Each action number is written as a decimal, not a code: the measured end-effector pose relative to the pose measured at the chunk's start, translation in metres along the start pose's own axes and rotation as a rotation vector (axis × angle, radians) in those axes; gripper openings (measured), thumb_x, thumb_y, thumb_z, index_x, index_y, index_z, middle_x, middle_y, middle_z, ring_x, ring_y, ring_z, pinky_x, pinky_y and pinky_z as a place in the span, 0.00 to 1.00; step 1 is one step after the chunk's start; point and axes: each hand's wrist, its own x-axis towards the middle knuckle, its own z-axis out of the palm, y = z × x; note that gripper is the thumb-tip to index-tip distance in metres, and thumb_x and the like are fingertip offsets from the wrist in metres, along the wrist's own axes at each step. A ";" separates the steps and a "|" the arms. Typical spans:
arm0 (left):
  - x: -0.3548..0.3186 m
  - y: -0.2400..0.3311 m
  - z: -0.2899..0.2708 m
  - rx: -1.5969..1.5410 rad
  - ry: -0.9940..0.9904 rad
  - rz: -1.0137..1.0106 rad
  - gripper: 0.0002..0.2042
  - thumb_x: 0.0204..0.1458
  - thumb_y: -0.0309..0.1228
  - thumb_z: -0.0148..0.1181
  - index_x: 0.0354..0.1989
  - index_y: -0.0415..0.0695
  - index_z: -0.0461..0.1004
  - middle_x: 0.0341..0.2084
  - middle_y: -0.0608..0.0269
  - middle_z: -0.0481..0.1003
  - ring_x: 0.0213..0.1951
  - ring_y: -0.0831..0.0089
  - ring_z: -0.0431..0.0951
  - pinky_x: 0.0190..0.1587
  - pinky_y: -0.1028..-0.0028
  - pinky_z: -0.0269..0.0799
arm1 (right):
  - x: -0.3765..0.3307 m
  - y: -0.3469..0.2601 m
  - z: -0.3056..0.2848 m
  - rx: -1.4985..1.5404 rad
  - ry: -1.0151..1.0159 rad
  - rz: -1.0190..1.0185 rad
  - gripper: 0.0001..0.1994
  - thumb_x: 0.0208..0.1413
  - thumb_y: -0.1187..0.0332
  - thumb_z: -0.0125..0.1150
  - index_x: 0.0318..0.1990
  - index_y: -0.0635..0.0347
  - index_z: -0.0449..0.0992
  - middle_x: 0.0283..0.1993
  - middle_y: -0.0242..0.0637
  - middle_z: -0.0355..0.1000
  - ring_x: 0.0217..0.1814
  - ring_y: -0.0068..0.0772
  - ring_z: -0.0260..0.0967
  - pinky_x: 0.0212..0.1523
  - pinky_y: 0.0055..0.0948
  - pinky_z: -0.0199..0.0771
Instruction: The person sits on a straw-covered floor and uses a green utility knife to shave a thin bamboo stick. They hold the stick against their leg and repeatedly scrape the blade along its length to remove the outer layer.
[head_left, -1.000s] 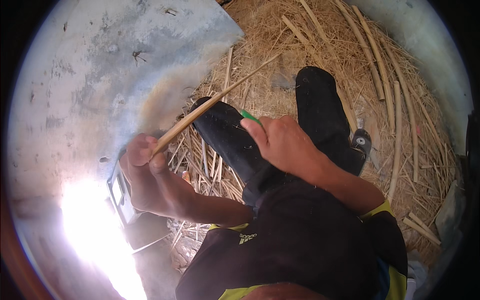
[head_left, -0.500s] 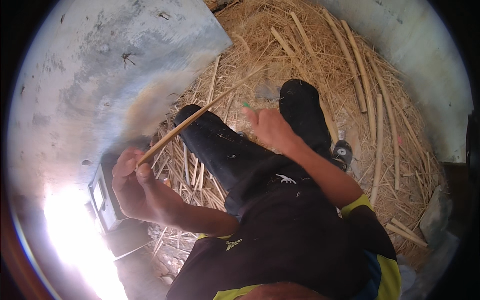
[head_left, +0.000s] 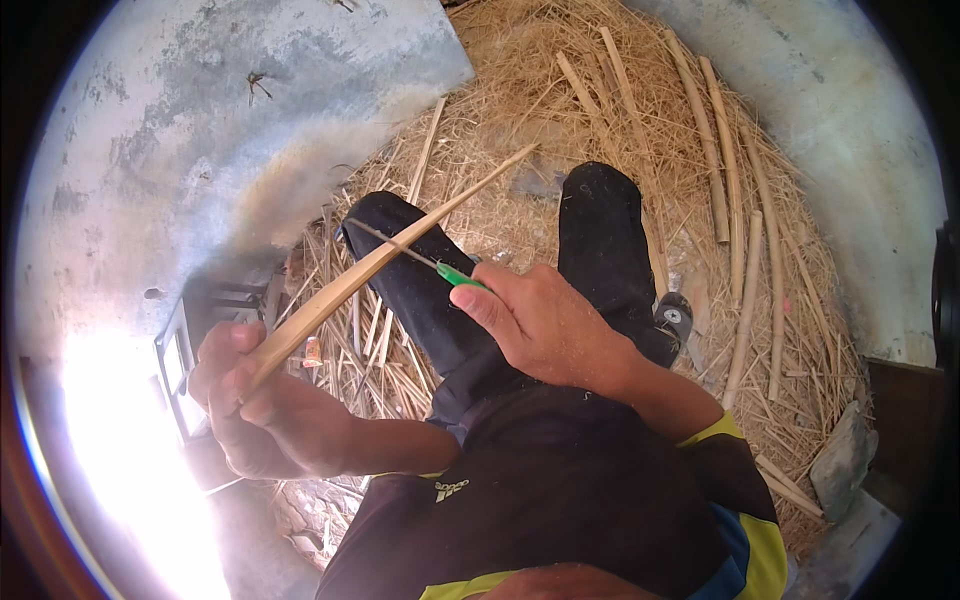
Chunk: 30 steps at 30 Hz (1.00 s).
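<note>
Glare: patch of white light (head_left: pixel 135 440), lower left edge.
Wall: pale blue-grey (head_left: pixel 170 150), marked with dark scuffs.
Box: pale, frame-like front (head_left: pixel 178 375); stands just behind the left hand, partly hidden by it.
Left hand: (head_left: pixel 275 425) fingers (head_left: pixel 238 338) clamped on the near, broad end of the strip.
Strip: one, split wood, pale yellow-brown (head_left: pixel 345 285); held aslant in front of the body, from the left hand up and right across the left leg, tapering to a thin far tip.
Sticks: loose heap of thin pale pieces (head_left: pixel 376 335), on the floor below the strip.
Left leg: black trousers (head_left: pixel 425 325), bent, under strip and knife.
Knife: one, green handle (head_left: pixel 460 277), narrow blade pointing left; blade crosses the strip near its middle; depth of any cut, cannot tell.
Right hand: (head_left: pixel 550 325) fingers wrapped round the green handle, thumb laid along it.
Shirt: dark, yellow-green and blue trim (head_left: pixel 540 480).
Straw: thick dry litter (head_left: pixel 500 60) over the floor.
Right leg: black trousers (head_left: pixel 600 215), set apart from the left leg.
Poles: several, long, pale (head_left: pixel 735 185), lying on the straw at right.
Slab: grey, rough (head_left: pixel 842 460), lower right.
</note>
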 end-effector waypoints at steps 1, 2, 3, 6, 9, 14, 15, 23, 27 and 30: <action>0.000 -0.001 0.005 -0.010 -0.004 -0.018 0.14 0.60 0.37 0.52 0.41 0.36 0.74 0.35 0.51 0.71 0.40 0.61 0.72 0.41 0.67 0.73 | 0.001 0.013 0.003 -0.074 0.087 0.030 0.24 0.64 0.51 0.42 0.29 0.66 0.70 0.18 0.56 0.67 0.23 0.61 0.68 0.25 0.50 0.67; 0.000 -0.001 0.011 -0.027 0.003 -0.051 0.14 0.60 0.37 0.52 0.41 0.36 0.74 0.34 0.52 0.71 0.39 0.61 0.72 0.42 0.67 0.72 | 0.005 0.037 0.012 -0.148 0.174 0.060 0.24 0.64 0.51 0.43 0.29 0.66 0.70 0.17 0.55 0.67 0.22 0.60 0.68 0.25 0.50 0.67; -0.002 0.004 0.008 -0.006 0.015 -0.091 0.14 0.60 0.37 0.52 0.41 0.36 0.74 0.34 0.53 0.71 0.39 0.61 0.72 0.42 0.67 0.71 | 0.009 0.040 0.019 -0.208 0.227 0.082 0.24 0.64 0.51 0.43 0.29 0.66 0.70 0.17 0.55 0.67 0.22 0.60 0.68 0.24 0.50 0.68; -0.004 0.008 0.017 0.075 0.061 -0.113 0.11 0.60 0.34 0.48 0.36 0.39 0.72 0.29 0.55 0.70 0.33 0.64 0.72 0.37 0.69 0.71 | 0.003 0.032 0.015 -0.203 0.188 0.052 0.24 0.64 0.52 0.44 0.27 0.67 0.71 0.17 0.55 0.68 0.22 0.59 0.69 0.24 0.49 0.69; -0.008 0.013 0.007 0.008 0.024 -0.132 0.12 0.60 0.34 0.50 0.38 0.37 0.73 0.30 0.56 0.69 0.34 0.64 0.72 0.40 0.68 0.71 | -0.004 0.009 0.026 -0.058 0.110 0.005 0.25 0.64 0.52 0.44 0.24 0.67 0.71 0.17 0.55 0.68 0.22 0.59 0.69 0.25 0.50 0.69; -0.005 0.007 0.003 0.050 0.051 -0.240 0.15 0.61 0.36 0.51 0.41 0.33 0.73 0.32 0.55 0.68 0.37 0.63 0.71 0.44 0.67 0.71 | 0.019 0.047 0.016 -0.220 0.203 0.211 0.21 0.64 0.55 0.46 0.31 0.68 0.72 0.20 0.55 0.67 0.26 0.61 0.68 0.27 0.48 0.66; -0.005 0.008 0.004 -0.002 0.047 -0.217 0.15 0.61 0.36 0.51 0.41 0.33 0.73 0.32 0.54 0.69 0.37 0.63 0.72 0.44 0.67 0.72 | 0.014 0.046 0.015 -0.188 0.174 0.163 0.22 0.64 0.54 0.45 0.32 0.68 0.72 0.20 0.56 0.67 0.27 0.61 0.68 0.28 0.48 0.66; 0.004 0.004 0.011 0.156 0.191 -0.271 0.16 0.59 0.39 0.53 0.36 0.33 0.72 0.31 0.54 0.70 0.35 0.63 0.73 0.39 0.68 0.72 | 0.021 0.067 0.030 -0.170 0.188 0.157 0.25 0.64 0.53 0.44 0.27 0.68 0.73 0.20 0.59 0.67 0.25 0.62 0.68 0.27 0.50 0.67; 0.000 0.006 0.015 0.025 0.089 -0.152 0.17 0.59 0.42 0.52 0.33 0.38 0.73 0.26 0.58 0.69 0.33 0.67 0.73 0.33 0.72 0.70 | 0.000 -0.017 0.010 -0.036 -0.062 0.066 0.17 0.63 0.60 0.49 0.28 0.66 0.68 0.17 0.52 0.65 0.21 0.59 0.66 0.21 0.45 0.64; -0.005 0.014 0.007 -0.099 -0.054 -0.118 0.16 0.59 0.44 0.51 0.39 0.43 0.72 0.32 0.62 0.67 0.41 0.63 0.71 0.40 0.69 0.73 | -0.019 -0.053 0.006 0.051 -0.129 -0.050 0.14 0.61 0.63 0.53 0.27 0.63 0.65 0.13 0.46 0.62 0.16 0.53 0.65 0.16 0.41 0.62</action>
